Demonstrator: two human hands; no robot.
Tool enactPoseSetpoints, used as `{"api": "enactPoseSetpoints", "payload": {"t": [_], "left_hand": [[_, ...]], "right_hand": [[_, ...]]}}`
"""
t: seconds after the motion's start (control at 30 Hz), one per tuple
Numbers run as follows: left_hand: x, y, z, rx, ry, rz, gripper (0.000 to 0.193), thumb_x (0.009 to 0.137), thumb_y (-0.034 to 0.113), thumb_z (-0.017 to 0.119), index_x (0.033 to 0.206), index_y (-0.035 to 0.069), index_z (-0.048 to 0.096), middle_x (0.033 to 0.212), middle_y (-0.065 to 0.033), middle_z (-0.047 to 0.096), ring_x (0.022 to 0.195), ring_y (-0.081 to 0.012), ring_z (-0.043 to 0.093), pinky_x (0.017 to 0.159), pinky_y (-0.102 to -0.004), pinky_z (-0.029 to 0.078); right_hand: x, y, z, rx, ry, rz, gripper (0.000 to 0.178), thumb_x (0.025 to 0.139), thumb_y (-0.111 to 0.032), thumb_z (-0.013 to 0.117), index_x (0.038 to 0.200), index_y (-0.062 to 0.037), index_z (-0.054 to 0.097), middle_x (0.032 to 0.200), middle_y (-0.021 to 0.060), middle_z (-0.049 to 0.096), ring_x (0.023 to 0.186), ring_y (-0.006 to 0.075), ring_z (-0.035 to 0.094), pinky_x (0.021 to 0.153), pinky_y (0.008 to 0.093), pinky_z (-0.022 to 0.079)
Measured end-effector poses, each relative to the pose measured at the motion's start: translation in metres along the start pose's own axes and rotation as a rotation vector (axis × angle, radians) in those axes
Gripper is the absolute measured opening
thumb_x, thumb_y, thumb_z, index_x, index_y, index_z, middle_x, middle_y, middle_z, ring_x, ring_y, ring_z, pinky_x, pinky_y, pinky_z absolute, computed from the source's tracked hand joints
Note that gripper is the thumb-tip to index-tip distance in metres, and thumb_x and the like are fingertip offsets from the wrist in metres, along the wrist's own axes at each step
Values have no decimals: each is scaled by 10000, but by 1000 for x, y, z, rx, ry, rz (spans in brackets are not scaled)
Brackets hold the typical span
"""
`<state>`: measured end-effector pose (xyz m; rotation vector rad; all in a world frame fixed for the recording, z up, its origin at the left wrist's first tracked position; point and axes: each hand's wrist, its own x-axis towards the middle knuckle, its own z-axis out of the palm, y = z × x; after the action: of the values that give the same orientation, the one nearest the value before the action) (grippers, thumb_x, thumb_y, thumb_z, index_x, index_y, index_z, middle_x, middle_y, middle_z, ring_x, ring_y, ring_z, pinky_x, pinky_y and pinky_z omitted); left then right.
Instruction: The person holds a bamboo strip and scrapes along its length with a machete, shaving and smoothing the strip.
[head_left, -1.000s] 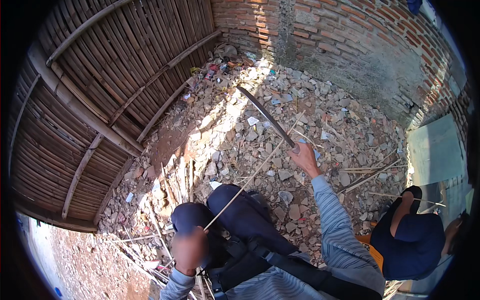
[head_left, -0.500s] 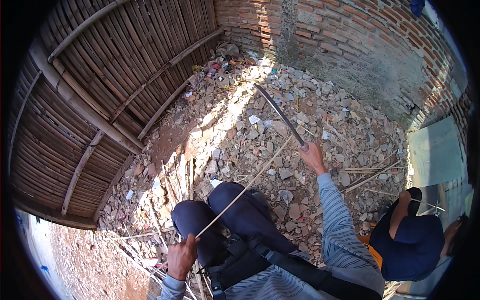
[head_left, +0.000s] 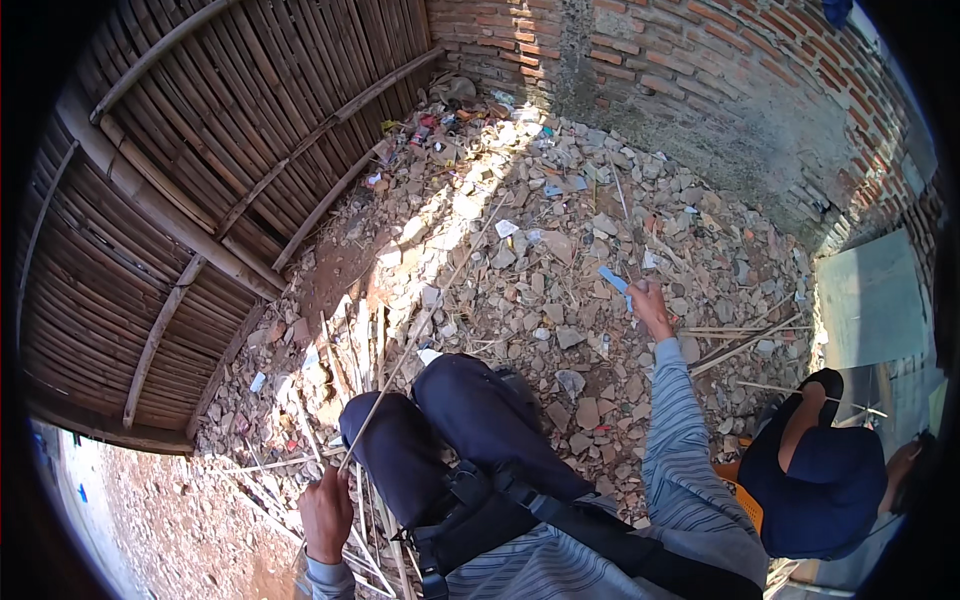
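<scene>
My left hand (head_left: 327,515), low beside my left knee, is closed around the near end of a long thin bamboo strip (head_left: 408,352). The strip slants up and away past my knees over the rubble. Farther forward on the right, my right hand (head_left: 652,308) grips a machete (head_left: 613,279). Its blade catches bluish light and looks foreshortened, so its full length is hard to make out. Blade and strip are apart.
Broken stone and brick rubble (head_left: 560,290) covers the ground. Bamboo pieces (head_left: 375,545) lie by my left leg, more sticks (head_left: 745,335) at right. A bamboo-slat wall (head_left: 250,110) and brick wall (head_left: 690,70) stand around. A person (head_left: 835,470) crouches at right near an orange crate (head_left: 742,495).
My left hand has moved left and slightly down, swinging the strip's far end left. The machete has turned from a long, dark, extended blade to a short bluish glint; my right hand shifted slightly right.
</scene>
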<state>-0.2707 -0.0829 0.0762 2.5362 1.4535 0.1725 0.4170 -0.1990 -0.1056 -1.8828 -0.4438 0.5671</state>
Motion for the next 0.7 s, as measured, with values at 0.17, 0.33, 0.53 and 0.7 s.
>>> {"api": "enactPoseSetpoints", "payload": {"t": [0.17, 0.33, 0.53, 0.7], "left_hand": [[27, 45, 1, -411, 45, 3, 357, 1116, 246, 456, 904, 11, 621, 669, -213, 623, 646, -429, 644, 579, -500, 440], [73, 97, 11, -644, -123, 76, 326, 1100, 221, 522, 901, -14, 631, 656, -163, 613, 563, -286, 604, 548, -412, 428], [107, 135, 55, -951, -387, 137, 296, 1095, 225, 562, 918, 1, 642, 636, -33, 549, 580, -91, 508, 538, -308, 393], [113, 162, 66, -1009, -372, 164, 229, 1072, 199, 612, 963, -2, 625, 631, -48, 539, 560, -104, 469, 526, -325, 373]], "right_hand": [[-65, -4, 39, 268, -69, 114, 385, 995, -399, 684, 799, -124, 499, 577, -67, 376, 451, 46, 363, 412, 251, 270], [-128, -35, 64, 324, -148, 43, 519, 1050, -546, 543, 768, -113, 497, 580, -57, 399, 475, 51, 391, 422, 251, 280], [-177, -91, 99, 101, -222, -446, 501, 1041, -495, 579, 816, -47, 587, 539, -9, 432, 471, 90, 430, 455, 318, 320], [-207, -125, 111, -163, -224, -643, 450, 1001, -456, 657, 872, -26, 628, 521, 39, 472, 450, 197, 522, 469, 374, 385]]}}
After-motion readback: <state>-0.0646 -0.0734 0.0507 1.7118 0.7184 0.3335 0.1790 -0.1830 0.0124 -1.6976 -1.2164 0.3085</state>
